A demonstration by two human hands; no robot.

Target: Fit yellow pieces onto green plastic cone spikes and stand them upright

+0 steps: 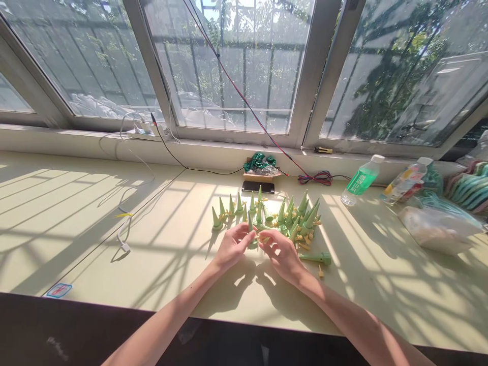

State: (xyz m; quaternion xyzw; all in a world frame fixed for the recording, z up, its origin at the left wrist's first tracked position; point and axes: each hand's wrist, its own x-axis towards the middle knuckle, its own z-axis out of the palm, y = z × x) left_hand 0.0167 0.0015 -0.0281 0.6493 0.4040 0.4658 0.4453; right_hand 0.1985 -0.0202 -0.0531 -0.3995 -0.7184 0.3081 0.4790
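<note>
A green plastic cone [250, 221] stands point up between my hands. My left hand [232, 248] has its fingers closed around the lower part of it. Close against its right side, my right hand [280, 251] is pinched on what seems to be a small yellow piece, mostly hidden by the fingertips. Just beyond are several more green cones [216, 219], most upright, some with little yellow parts [304, 239] at their sides. To the right of my right hand one green cone [318, 258] lies on its side, with a loose yellow piece [321, 272] below it.
A black phone [258, 187] lies behind the cones, before a small box of green material [261, 165]. Coiled red and black wire [318, 177], a bottle with a green label [360, 182] and a plastic bag [436, 229] are to the right. A white cable [124, 223] crosses the left.
</note>
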